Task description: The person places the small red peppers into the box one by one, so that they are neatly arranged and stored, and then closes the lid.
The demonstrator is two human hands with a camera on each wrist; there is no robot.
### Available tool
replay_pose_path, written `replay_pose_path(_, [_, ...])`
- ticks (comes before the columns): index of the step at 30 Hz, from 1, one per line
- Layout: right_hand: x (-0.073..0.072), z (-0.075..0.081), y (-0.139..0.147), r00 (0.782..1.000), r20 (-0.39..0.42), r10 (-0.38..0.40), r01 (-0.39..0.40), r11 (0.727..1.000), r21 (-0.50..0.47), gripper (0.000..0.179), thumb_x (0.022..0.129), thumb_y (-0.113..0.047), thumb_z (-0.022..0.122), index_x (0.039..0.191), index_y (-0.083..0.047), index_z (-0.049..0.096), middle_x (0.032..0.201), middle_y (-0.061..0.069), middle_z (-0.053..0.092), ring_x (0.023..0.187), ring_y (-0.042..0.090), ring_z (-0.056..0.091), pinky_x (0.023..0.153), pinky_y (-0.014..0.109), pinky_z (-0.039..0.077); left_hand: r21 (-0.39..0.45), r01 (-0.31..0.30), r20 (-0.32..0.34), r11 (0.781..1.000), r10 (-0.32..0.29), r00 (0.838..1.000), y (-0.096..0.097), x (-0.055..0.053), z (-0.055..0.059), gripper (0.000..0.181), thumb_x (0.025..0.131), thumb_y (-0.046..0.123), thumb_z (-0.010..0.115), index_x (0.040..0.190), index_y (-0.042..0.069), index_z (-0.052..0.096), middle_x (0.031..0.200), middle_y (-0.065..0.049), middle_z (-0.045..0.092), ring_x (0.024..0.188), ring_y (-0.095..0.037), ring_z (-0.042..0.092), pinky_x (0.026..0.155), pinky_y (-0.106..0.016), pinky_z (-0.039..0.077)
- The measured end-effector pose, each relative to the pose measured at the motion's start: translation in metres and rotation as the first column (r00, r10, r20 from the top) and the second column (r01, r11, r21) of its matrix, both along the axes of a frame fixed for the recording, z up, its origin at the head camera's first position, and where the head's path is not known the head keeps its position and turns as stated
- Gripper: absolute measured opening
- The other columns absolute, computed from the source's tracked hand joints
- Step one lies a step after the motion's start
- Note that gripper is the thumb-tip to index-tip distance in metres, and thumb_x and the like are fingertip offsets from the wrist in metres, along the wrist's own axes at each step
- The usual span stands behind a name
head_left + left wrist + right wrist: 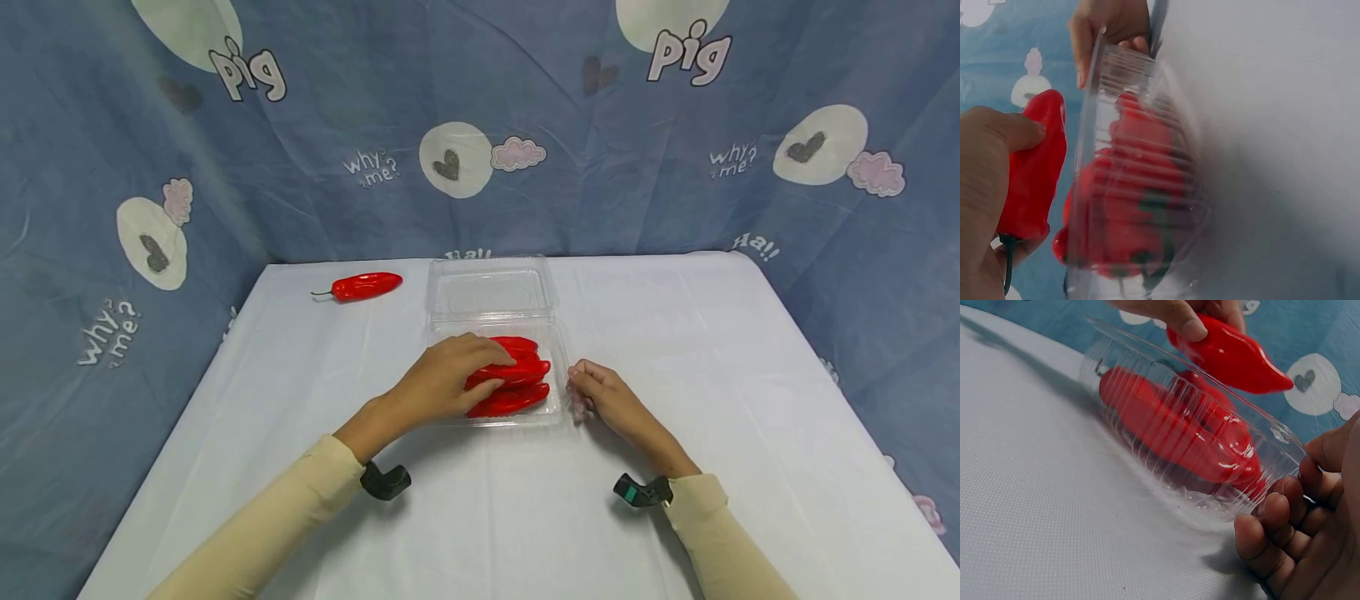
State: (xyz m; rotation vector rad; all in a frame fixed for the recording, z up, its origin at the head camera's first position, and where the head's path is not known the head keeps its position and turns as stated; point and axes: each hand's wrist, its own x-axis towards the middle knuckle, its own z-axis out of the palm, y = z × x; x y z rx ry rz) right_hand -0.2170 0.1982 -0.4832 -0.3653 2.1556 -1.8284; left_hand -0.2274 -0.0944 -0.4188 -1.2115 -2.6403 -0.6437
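Observation:
My left hand [448, 377] pinches a red chili pepper [1038, 165] between thumb and fingers, just above a clear plastic clamshell box [557, 400]. Inside the box lie several more red peppers [1160, 428], some with green stems showing in the left wrist view. At the box's right side, my right hand [609, 400] grips the rim, its thumb and fingertips [1275, 509] on the clear wall. The held pepper is over the box's open top, apart from the rim in the right wrist view. In the head view my left hand hides part of the peppers.
Another red pepper [367, 287] lies on the white table [300, 367] at the back left. The box's clear lid [491, 290] is folded back, away from me. Blue printed cloth [330, 208] hangs behind and beside the table.

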Motion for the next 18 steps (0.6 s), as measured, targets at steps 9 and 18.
replay_pose_path(9, [0.0,0.0003,0.0004,1.0,-0.006,0.001,-0.001,1.0,-0.008,0.032,0.108,-0.018,0.043,0.089,0.007,0.049,0.071,0.005,0.05,0.062,0.015,0.049,0.056,0.025,0.038,-0.064,-0.002,-0.026,0.998,0.0,1.0,0.005,-0.0011,-0.0059,0.035,0.089,0.025,0.076,0.123,0.025,0.069,0.126,0.007,0.066,0.118,-0.012,0.058,0.105,-0.037,0.046])
replay_pose_path(18, [-0.0004,-0.0002,0.0006,1.0,0.01,0.011,-0.011,1.0,-0.027,0.034,0.108,-0.019,0.043,0.09,0.009,0.047,0.072,0.005,0.049,0.062,0.013,0.05,0.056,0.025,0.038,-0.102,-0.004,-0.022,0.995,0.002,1.0,0.0068,-0.003,-0.01,0.035,0.09,0.026,0.075,0.124,0.025,0.069,0.126,0.007,0.066,0.119,-0.012,0.058,0.109,-0.039,0.044])
